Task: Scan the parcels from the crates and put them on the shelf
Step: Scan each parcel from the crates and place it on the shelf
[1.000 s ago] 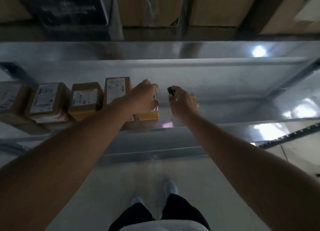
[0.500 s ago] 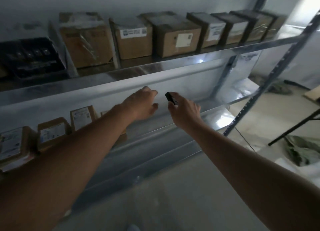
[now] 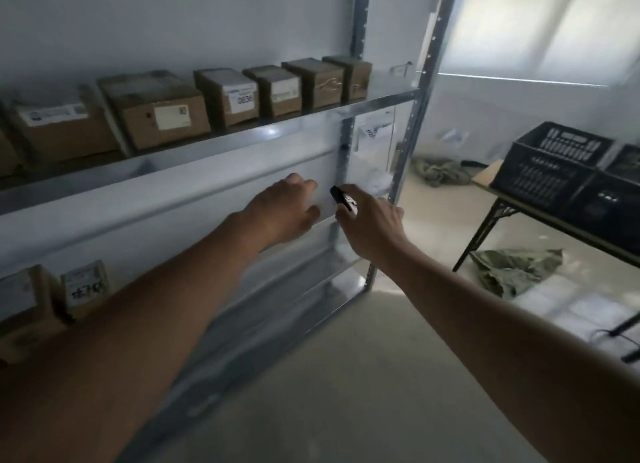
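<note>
My left hand [image 3: 287,209] is empty, fingers loose; right hand [image 3: 372,225] grips the small black scanner [image 3: 343,199]. Brown cardboard parcels [image 3: 162,110] sit on the metal shelf [image 3: 242,140]; they look light and stiff, so I'd grab the sides.

A storeroom: metal shelf [image 3: 221,143] of labelled parcels [image 3: 162,112] (plastic crates [image 3: 550,164] nearby).

A metal shelf [image 3: 377,102] is seen with brown parcels [image 3: 162,116] lined along its upper level. In front of the shelf an empty left hand [image 3: 282,208] is held with fingers loosely spread, and a small black scanner [image 3: 343,199] is gripped in the right hand [image 3: 372,223]. Right of the shelf, black crates [image 3: 550,164] are set on a folding table [image 3: 588,225].
</note>
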`<state>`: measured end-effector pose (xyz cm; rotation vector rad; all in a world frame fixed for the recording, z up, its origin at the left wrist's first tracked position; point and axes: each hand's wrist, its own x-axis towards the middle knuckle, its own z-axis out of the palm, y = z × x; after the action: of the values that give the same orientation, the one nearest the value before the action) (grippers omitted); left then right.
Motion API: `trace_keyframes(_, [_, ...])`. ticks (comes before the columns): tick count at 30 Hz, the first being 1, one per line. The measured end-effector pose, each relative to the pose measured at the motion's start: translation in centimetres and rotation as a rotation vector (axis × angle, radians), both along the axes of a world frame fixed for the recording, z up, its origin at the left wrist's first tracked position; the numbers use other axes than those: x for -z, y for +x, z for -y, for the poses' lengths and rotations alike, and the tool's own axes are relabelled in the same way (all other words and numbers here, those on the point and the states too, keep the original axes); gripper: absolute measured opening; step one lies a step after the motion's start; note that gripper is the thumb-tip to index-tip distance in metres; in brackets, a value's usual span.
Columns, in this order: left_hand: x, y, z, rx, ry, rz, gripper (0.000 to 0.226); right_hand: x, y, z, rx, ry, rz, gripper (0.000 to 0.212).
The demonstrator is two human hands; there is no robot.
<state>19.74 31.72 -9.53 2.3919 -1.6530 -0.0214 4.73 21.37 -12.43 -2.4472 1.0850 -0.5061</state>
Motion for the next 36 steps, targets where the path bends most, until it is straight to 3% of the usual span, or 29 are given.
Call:
trace_keyframes(14, [-2.6, -14.0, 24.8, 0.392, -0.035, 0.134, 0.061, -2.2, -17.5, 18.1, 0.406, -0.059, -0.038, 0.046])
trace_keyframes(25, [-1.8, -22.2, 46.0, 0.708, -0.006, 0.107, 0.060, -1.8, -27.3, 32.7, 0.785, -0.078, -0.061, 0.049])
trace_keyframes(36, [-0.2, -35.5, 63.8, 0.887, 0.000, 0.112, 0.065, 0.8, -39.5, 47.6, 0.954, -0.051, -0.103, 0.051])
